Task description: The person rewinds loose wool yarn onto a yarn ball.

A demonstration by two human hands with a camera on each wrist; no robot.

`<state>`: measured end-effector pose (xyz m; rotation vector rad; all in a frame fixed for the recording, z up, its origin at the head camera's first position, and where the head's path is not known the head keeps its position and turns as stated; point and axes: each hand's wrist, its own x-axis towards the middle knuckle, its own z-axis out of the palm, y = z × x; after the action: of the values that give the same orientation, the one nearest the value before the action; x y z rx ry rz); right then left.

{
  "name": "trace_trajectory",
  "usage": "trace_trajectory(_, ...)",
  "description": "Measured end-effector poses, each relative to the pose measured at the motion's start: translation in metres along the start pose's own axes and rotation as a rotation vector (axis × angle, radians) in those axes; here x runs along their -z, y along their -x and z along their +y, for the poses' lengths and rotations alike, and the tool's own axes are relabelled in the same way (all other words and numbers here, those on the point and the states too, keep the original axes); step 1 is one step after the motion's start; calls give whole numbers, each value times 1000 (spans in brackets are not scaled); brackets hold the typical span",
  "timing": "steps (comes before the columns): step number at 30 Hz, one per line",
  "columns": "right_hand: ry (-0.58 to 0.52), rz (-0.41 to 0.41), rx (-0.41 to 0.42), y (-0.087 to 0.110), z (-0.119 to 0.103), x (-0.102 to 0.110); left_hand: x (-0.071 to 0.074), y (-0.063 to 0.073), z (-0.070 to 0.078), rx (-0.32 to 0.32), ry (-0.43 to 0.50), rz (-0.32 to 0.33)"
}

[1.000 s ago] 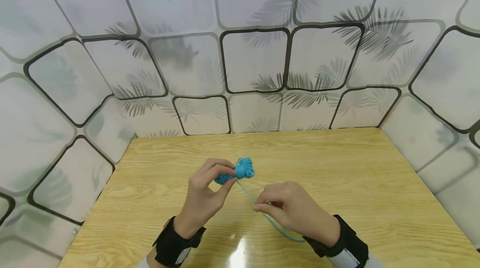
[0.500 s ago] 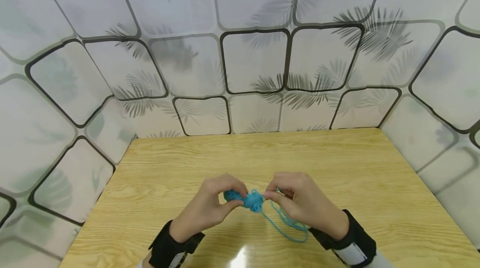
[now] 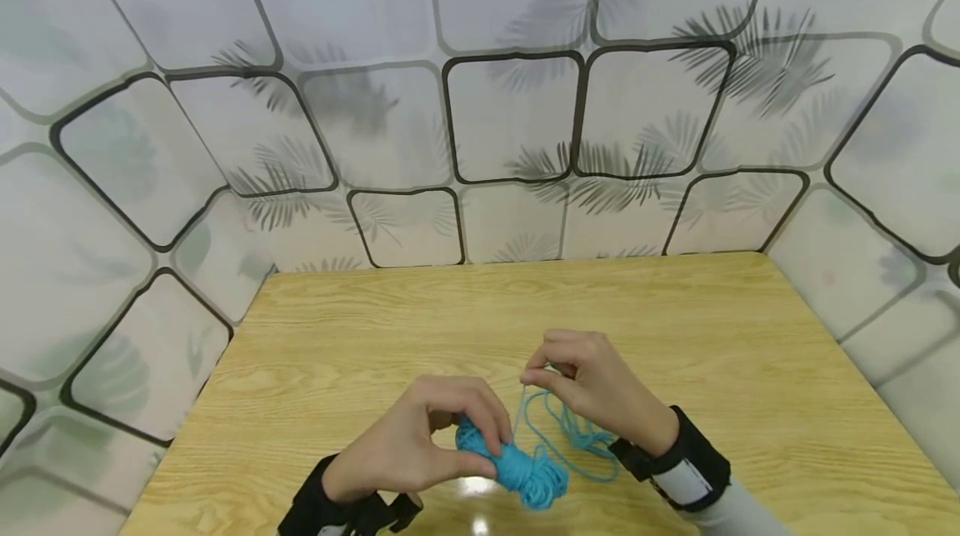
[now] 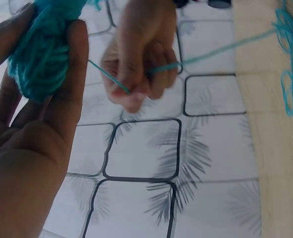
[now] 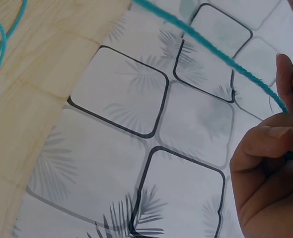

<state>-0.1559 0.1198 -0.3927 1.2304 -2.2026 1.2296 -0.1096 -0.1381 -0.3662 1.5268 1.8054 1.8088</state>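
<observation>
My left hand (image 3: 420, 433) holds a blue bundle of yarn (image 3: 536, 478) between thumb and fingers, tilted with one looped end down to the right. In the left wrist view the bundle (image 4: 39, 64) fills the space between the thumb and fingers. Up and to the right of it, my right hand (image 3: 588, 378) pinches the yarn strand (image 4: 109, 77), which runs taut from the bundle to the fingertips. From the right hand (image 5: 270, 173) the strand carries on to loose coils of yarn (image 3: 588, 434) on the table beneath.
The wood-grain table (image 3: 360, 328) spreads out under both hands. Pale curtain-like walls (image 3: 517, 119) with dark rounded outlines and leaf prints rise along its back and sides. Each wrist wears a black strap (image 3: 693, 465).
The left hand has brought the yarn bundle down and nearer, and its looped end now points lower right. The right hand has drawn apart from it, with the strand stretched between; coils now show.
</observation>
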Motion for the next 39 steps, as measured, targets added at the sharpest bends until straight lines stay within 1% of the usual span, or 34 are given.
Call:
trace_trajectory(3, -33, -13, -9, 0, 2, -6, 1, 0, 1, -54, 53, 89)
trace_trajectory(5, -74, -32, -33, 2, 3, -10, 1, 0, 2, -86, 61, 145)
trace_trajectory(8, -125, -60, -59, 5, 3, -17, 1, -1, 3, -127, 51, 234)
trace_trajectory(10, -130, -66, -70, 6, 2, -21, 0, -2, 4, -158, 27, 295)
trace_trajectory(11, -128, -67, -62, 6, 1, -23, 0, -3, 4, -173, 14, 327)
trace_trajectory(14, -107, -98, -54, 7, -4, -27, -1, -4, 4, -185, -56, 426)
trace_trajectory(18, -87, -154, -50, 8, -14, -29, -2, -5, 3, -169, -223, 536)
trace_trajectory(19, -79, -158, -44, 8, -17, -29, -3, -5, 2, -170, -270, 552)
trace_trajectory(22, -71, -148, 11, 8, -23, -28, -1, -6, -3, -185, -431, 571)
trace_trajectory(25, -45, -116, 88, 9, -28, -26, 2, -7, -10, -204, -612, 571)
trace_trajectory(28, -26, -90, 121, 10, -33, -22, 5, -6, -17, -200, -749, 574)
trace_trajectory(32, -23, -75, 102, 12, -38, -14, 8, -5, -23, -179, -810, 531)
trace_trajectory(34, -18, -73, 85, 13, -40, -11, 9, -4, -25, -173, -830, 493)
trace_trajectory(36, -14, -70, 91, 12, -42, -8, 9, -4, -27, -161, -843, 457)
trace_trajectory(38, -20, -67, 96, 11, -43, -5, 9, -3, -28, -143, -848, 416)
trace_trajectory(39, -28, -64, 99, 10, -43, -4, 9, -3, -29, -122, -844, 393)
